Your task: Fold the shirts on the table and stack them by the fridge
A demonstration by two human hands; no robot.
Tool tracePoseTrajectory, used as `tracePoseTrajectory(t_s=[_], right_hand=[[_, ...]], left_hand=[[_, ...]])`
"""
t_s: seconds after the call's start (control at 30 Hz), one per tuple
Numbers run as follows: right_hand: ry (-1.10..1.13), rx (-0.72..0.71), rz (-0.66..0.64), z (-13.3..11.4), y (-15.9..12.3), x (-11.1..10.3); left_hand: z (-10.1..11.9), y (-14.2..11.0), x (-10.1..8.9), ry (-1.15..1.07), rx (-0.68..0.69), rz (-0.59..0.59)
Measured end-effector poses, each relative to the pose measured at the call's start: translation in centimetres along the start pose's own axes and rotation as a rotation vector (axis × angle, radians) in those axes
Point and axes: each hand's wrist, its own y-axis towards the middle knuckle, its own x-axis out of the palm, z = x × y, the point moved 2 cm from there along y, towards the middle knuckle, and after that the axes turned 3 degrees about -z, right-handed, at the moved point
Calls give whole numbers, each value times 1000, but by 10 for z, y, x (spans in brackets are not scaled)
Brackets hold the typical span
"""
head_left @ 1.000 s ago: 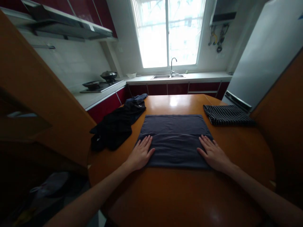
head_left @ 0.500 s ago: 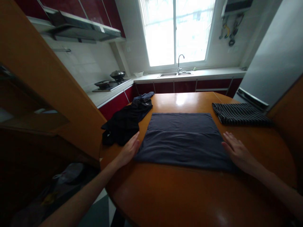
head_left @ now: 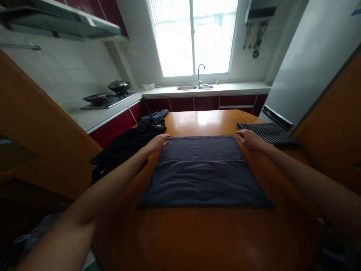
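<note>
A dark grey-blue piece of folded cloth point(head_left: 203, 180) lies flat on the wooden table point(head_left: 197, 237), with a crease running across it and its wrinkled near half toward me. Both my arms reach over the table to its far edge. At the far left corner, my left hand point(head_left: 158, 143) has its fingers closed on the cloth's edge. My right hand point(head_left: 250, 139) pinches at the far right corner, its thumb and fingers together. Whether the cloth is a shirt or another garment cannot be made out.
Black clothing point(head_left: 124, 146) lies in a heap at the left, with a blue garment point(head_left: 156, 114) behind it. A folded striped cloth point(head_left: 267, 133) lies beyond my right hand. Farther off are a stove point(head_left: 109, 101), a sink point(head_left: 186, 88) and a fridge point(head_left: 304, 56).
Both hands have moved forward from the cloth's left and right sides to its far corners, and their flat fingers have closed. The camera view has shifted; the cloth still lies flat.
</note>
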Motion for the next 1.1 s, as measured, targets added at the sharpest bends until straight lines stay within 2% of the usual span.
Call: tracePoseTrajectory(t_s=[0.1, 0.23, 0.37, 0.5, 0.67, 0.8, 0.97, 1.1], right_hand=[[-80, -16, -109, 8, 22, 5], [-90, -59, -233, 15, 49, 25], [-13, -90, -358, 21, 76, 44], [18, -44, -409, 27, 95, 49], [18, 54, -483, 28, 104, 41], [45, 62, -512, 26, 104, 34], [113, 2, -413, 22, 95, 12], [136, -51, -302, 17, 77, -19]], left_hand=[[-13, 27, 10, 26, -18, -45], [-30, 53, 20, 44, -74, -109], [-42, 70, 24, 42, -114, -152], [-49, 77, 22, -1, -145, -210], [-56, 75, 16, -67, -195, -257], [-56, 71, 10, -98, -221, -209], [-42, 63, -4, -141, -182, -90], [-27, 42, -27, -160, -119, 13]])
